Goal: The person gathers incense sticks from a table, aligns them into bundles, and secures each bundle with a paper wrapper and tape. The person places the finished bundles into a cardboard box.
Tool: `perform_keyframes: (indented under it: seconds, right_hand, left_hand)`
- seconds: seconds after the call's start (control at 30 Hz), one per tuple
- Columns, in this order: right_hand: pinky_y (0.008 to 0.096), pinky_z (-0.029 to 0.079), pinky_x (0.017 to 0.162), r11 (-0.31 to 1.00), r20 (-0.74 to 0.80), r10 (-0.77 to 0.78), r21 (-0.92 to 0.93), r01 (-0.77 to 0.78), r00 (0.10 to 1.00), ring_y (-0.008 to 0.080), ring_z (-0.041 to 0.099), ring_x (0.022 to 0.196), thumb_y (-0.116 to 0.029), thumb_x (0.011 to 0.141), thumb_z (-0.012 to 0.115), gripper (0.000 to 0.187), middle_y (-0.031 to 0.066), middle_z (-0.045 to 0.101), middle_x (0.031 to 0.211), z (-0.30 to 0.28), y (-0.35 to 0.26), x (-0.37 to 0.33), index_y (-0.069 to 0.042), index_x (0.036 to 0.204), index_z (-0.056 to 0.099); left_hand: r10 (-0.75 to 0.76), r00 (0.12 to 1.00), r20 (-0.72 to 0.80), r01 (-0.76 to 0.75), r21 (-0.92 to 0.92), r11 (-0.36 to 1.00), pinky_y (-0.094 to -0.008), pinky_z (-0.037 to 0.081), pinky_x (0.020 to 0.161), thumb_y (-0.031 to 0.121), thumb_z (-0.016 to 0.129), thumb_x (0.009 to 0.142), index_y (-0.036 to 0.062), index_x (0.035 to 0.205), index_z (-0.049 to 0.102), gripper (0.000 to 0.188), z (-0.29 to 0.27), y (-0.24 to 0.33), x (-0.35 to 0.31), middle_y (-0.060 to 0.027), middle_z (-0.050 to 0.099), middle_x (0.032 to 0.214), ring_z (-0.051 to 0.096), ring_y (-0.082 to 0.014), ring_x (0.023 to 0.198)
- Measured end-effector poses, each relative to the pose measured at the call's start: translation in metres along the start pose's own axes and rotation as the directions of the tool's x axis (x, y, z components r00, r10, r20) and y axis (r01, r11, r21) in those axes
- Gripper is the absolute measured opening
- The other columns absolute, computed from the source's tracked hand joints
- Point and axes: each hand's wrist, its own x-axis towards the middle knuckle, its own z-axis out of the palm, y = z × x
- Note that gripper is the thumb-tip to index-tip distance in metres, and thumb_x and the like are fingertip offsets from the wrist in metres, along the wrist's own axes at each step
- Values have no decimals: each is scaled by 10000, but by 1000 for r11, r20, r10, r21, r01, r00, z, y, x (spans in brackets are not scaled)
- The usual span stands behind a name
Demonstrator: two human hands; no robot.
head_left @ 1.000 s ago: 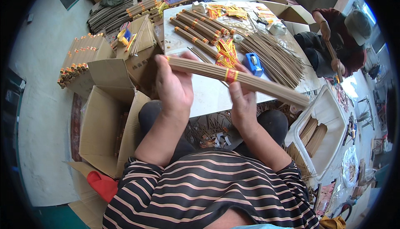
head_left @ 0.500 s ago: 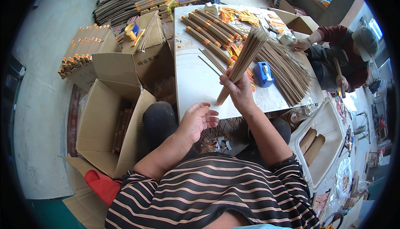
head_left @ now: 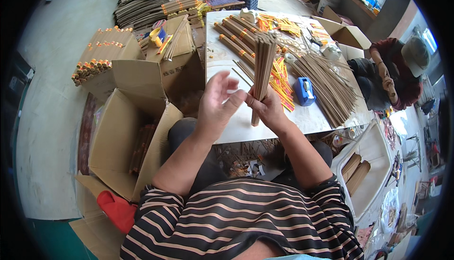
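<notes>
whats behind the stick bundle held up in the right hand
Beyond the upright bundle of thin brown sticks, brown rolls with red-yellow bands and flat red-yellow paper strips show on the white tabletop; the parts directly behind it are covered.

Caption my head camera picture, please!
Right hand holds a brown stick bundle, left hand beside it, blue tape dispenser nearby.

A short row of dark printed characters stood on the side of the brown box (head_left: 178, 70) left of the counter (head_left: 302, 119). Red-and-yellow labels (head_left: 282, 87) lay in a loose pile on the counter, and orange-and-yellow slips (head_left: 283, 25) lay farther back, their print too small to read. Coloured bands circled the wrapped bundles (head_left: 235, 35) there and the stacked bundles (head_left: 106, 48) at far left, any lettering too tiny to make out
</notes>
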Motion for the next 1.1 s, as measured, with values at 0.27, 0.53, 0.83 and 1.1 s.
perform_keyframes:
  seconds: [0.27, 0.53, 0.83, 1.1]
  right_hand:
    - [211, 353, 393, 886, 414, 346, 152, -439, 842, 73, 455, 426, -176, 785, 708, 285, -8, 494, 587, 6, -44, -43, -70, 698, 459]
    - [222, 356, 383, 949, 102, 283, -171, -264, 954, 79, 450, 398, -210, 824, 665, 249, -4, 479, 528, 11, -33, -57, -60, 746, 481]
    - [219, 429, 516, 964, 264, 222, 88, -253, 939, 82, 530, 569, -222, 800, 699, 245, -3, 538, 656, 5, -38, -60, -37, 828, 539]
    - [267, 453, 706, 993, 73, -120, 16, 119, 990, 86, 530, 749, -193, 786, 693, 250, 24, 589, 790, 6, -75, -41, -39, 934, 564]
  left_hand:
    - [-25, 963, 268, 171, -536, 827, -286, 465, 584, 251, 631, 846, 76, 869, 543, 198, 10, 36, 43, -8, 534, 659, 546, -143, 611]
    - [-181, 980, 87, 199, -560, 805, -246, 365, 440, 214, 619, 855, 130, 641, 459, 280, 22, 38, 42, 30, 425, 515, 440, -104, 451]
    - [-69, 981, 182, 143, -439, 887, -230, 347, 387, 138, 618, 848, 75, 868, 544, 99, 44, 61, 29, 32, 415, 518, 416, -79, 407]
    - [179, 938, 297, -128, -183, 975, -171, 381, 410, 68, 643, 803, 10, 973, 536, 209, 71, 105, 24, 24, 498, 590, 462, -24, 452]
